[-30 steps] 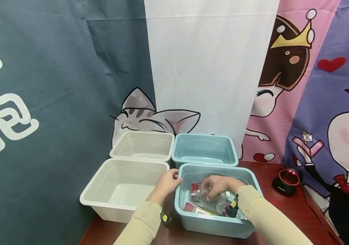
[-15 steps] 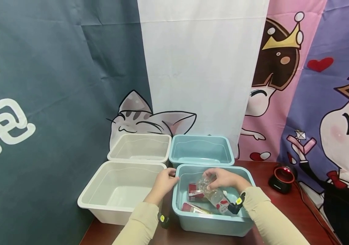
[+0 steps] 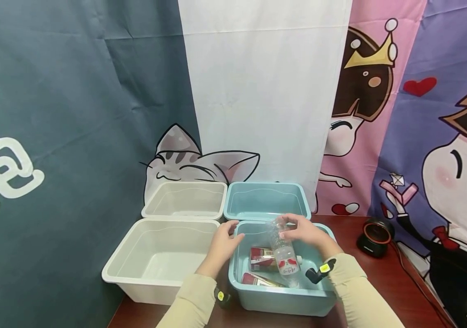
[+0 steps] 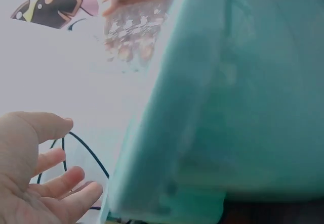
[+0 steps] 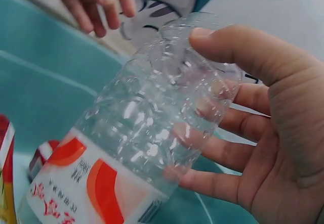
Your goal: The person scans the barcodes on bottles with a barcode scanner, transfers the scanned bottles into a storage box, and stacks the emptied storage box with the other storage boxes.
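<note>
My right hand [image 3: 306, 232] grips a clear plastic bottle [image 3: 286, 257] by its ribbed bottom end. The bottle tilts with its red-and-white label lower down, over the front blue bin [image 3: 282, 304]. In the right wrist view, thumb and fingers wrap round the bottle [image 5: 147, 118]; its neck end is out of frame. My left hand [image 3: 222, 243] hovers by that bin's left rim, with loosely bent fingers and nothing in them. The left wrist view shows a gap between this hand [image 4: 40, 178] and the bin wall. Two red packages [image 3: 262, 258] lie in the bin, partly hidden.
A front cream bin [image 3: 135, 284] stands to the left. Behind are a smaller cream bin [image 3: 184, 216] and a blue one [image 3: 266, 216]. A black device [image 3: 374, 237] with a cable sits on the brown table [image 3: 348, 223] at right. Printed cloth hangs behind.
The right hand has lifted the bottle's bottom end up from among the packages, bringing it steeper. The left hand's fingers have come off the blue bin's rim. The head view has shifted slightly.
</note>
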Tool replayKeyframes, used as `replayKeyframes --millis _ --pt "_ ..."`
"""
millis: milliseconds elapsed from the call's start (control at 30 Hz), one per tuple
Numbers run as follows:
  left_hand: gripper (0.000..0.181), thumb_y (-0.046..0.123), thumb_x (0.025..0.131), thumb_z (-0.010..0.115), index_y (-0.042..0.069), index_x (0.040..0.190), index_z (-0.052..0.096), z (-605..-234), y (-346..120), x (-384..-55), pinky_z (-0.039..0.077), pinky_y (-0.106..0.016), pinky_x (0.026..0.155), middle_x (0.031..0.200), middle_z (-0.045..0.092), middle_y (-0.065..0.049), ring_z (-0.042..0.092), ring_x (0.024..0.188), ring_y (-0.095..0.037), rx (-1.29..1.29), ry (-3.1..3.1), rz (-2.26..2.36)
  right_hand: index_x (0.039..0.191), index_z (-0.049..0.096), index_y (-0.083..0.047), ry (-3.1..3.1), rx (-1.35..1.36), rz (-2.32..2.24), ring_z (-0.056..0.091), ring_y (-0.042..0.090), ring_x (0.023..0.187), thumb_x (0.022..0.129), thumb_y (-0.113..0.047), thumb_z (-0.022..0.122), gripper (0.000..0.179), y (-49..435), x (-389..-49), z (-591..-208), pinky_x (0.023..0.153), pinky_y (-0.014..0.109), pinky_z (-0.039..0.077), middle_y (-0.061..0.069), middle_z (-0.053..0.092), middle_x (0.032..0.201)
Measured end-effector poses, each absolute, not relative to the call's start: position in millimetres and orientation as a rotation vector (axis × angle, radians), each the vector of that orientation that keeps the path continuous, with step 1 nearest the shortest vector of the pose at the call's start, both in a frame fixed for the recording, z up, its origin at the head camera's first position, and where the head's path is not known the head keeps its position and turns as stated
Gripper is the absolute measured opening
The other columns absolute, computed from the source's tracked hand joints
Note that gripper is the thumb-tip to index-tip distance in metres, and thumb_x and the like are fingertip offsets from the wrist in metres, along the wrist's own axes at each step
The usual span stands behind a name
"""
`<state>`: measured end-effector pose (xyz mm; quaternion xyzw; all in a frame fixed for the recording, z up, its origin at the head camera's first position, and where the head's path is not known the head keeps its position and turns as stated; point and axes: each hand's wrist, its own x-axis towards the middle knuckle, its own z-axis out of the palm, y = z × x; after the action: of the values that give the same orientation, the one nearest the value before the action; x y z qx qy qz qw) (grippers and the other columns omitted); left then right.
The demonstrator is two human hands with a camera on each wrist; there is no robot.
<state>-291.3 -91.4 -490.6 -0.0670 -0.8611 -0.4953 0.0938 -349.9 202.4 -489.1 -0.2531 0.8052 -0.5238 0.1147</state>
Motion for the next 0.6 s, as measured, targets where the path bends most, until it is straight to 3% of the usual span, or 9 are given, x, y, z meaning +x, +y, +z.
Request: replayKeyframes --millis 300,600 --pt "0.061 0.027 0.089 0.077 0.010 0.142 0.053 -488 -65 -287 0.055 -0.049 0.096 0.132 0.060 -0.017 0.063 0.119 -0.037 -0.239 -2.603 -1.657 0.135 0.054 0.001 2.308 -0.629 -1.829 0.068 0.028 0.097 0.090 -0.014 0.075 0.052 210 -354 -490 0.078 0.045 0.062 0.024 0.058 0.122" --pt "0.070 0.026 0.089 0.078 0.008 0.148 0.046 -492 -32 -285 0.057 -0.049 0.090 0.138 0.056 -0.022 0.059 0.122 -0.041 -0.249 -2.621 -1.899 0.143 0.048 0.001 2.219 -0.475 -2.041 0.065 0.023 0.105 0.096 -0.016 0.067 0.054 214 -356 -490 0.084 0.040 0.061 0.023 0.055 0.133"
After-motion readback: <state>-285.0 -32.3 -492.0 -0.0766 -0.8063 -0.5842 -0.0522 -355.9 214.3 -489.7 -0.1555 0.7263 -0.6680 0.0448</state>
